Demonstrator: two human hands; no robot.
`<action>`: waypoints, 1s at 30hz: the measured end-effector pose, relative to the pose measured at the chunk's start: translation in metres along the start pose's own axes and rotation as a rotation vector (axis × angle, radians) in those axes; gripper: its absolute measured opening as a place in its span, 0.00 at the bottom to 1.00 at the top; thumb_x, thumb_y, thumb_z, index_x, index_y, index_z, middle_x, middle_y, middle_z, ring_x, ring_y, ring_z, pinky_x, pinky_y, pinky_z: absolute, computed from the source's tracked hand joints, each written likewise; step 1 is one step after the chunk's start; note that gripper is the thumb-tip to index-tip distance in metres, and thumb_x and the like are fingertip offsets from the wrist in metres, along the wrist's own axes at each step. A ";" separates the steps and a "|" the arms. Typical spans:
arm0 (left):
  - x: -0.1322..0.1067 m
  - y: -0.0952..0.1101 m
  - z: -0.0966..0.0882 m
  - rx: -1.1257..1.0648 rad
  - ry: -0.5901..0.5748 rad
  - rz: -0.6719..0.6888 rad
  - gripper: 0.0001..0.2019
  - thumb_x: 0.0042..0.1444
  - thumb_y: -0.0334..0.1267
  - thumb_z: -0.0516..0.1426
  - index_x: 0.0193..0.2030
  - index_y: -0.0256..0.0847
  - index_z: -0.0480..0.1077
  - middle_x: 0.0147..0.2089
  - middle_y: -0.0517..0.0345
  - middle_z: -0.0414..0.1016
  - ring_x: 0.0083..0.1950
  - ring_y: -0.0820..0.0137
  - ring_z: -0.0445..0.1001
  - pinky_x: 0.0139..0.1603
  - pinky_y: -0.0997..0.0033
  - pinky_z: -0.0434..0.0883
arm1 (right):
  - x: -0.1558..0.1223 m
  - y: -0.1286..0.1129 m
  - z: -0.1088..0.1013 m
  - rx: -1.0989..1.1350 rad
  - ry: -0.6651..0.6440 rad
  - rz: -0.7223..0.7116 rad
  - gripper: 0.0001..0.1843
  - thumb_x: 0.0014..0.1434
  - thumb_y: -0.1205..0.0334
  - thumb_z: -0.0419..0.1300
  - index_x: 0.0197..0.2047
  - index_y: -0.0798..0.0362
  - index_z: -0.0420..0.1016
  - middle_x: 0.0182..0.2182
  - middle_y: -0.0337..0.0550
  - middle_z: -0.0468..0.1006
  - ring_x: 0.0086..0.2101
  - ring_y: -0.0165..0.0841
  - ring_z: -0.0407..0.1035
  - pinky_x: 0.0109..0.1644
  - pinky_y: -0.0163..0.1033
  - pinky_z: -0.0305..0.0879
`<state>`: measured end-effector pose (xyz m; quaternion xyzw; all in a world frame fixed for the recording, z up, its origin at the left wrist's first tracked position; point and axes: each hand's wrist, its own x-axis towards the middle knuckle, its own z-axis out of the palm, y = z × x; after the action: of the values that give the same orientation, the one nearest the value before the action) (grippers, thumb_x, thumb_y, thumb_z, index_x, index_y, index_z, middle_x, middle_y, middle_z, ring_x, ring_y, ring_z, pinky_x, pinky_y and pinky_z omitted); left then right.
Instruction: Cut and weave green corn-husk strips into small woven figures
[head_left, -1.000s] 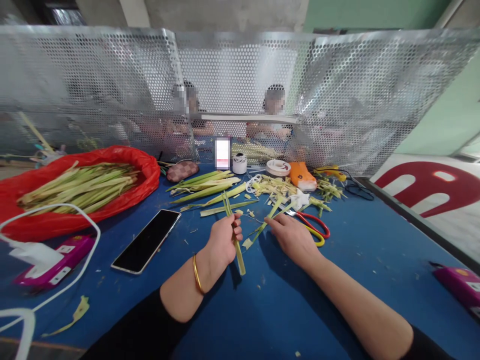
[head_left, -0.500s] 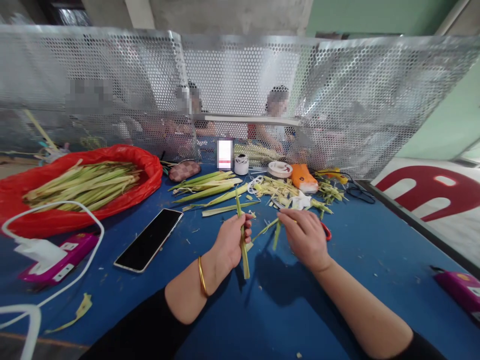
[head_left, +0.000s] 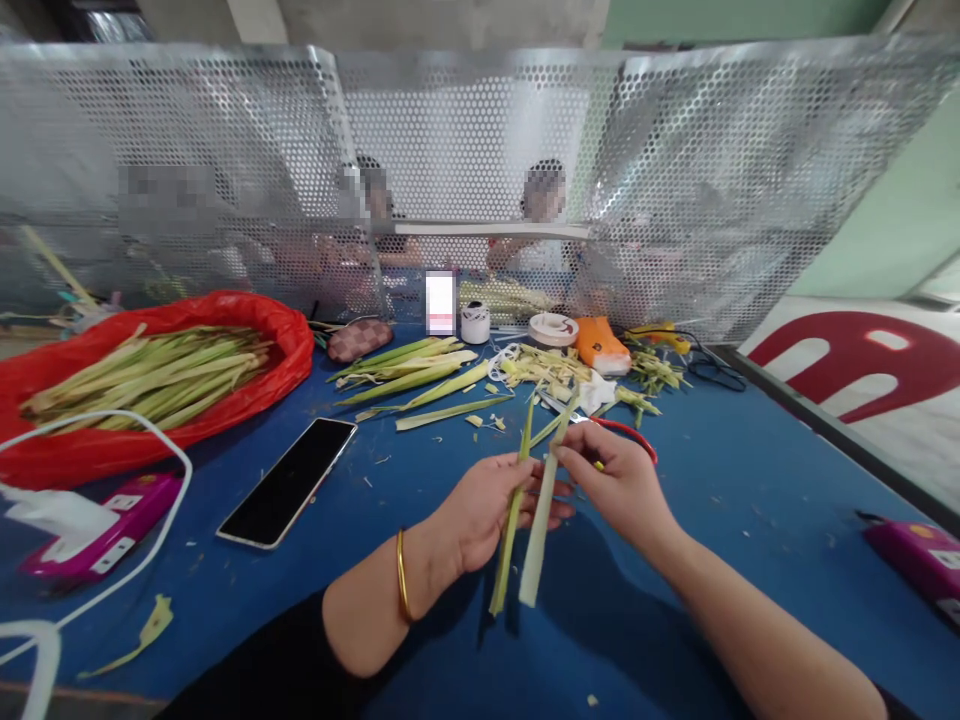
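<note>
My left hand (head_left: 491, 510) is closed, its thumb pinning a narrow green leaf strip (head_left: 512, 535) that hangs lengthwise toward me. Between the thumb and fingertips of my right hand (head_left: 611, 470) is a wider, paler leaf strip (head_left: 540, 540), held alongside the first. Some left fingers pass behind this pale strip. Red-handled scissors (head_left: 634, 437) lie just beyond my right hand, partly covered by it and by scraps. Beyond both hands, several green leaf strips (head_left: 412, 380) rest on the blue table (head_left: 420, 640).
Left stands a red plastic bag (head_left: 300, 345) of leaf strips, near a phone (head_left: 289, 485) and purple power strip (head_left: 124, 520) with a white cable. Trimmings (head_left: 544, 368), a tape roll (head_left: 553, 330) and an orange tissue pack (head_left: 602, 345) sit before a perforated metal screen (head_left: 465, 130); people sit behind it.
My right hand has left the scraps and come nearer, now with the pale strip beside the green one. My left hand has shifted slightly right, and its fingers have opened out somewhat.
</note>
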<state>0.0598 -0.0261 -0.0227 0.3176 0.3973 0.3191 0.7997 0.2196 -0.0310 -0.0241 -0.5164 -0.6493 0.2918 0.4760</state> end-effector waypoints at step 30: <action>0.008 0.016 -0.019 -0.212 0.225 0.165 0.11 0.64 0.38 0.50 0.33 0.35 0.66 0.21 0.69 0.52 0.15 0.85 0.47 0.15 0.82 0.45 | 0.038 0.061 -0.001 -0.826 -0.108 -0.385 0.11 0.58 0.74 0.53 0.34 0.55 0.76 0.39 0.53 0.80 0.51 0.44 0.67 0.62 0.50 0.49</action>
<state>0.0437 -0.0057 -0.0227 0.2254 0.4212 0.4574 0.7501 0.2441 0.0231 -0.0643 -0.5167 -0.8194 -0.0586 0.2414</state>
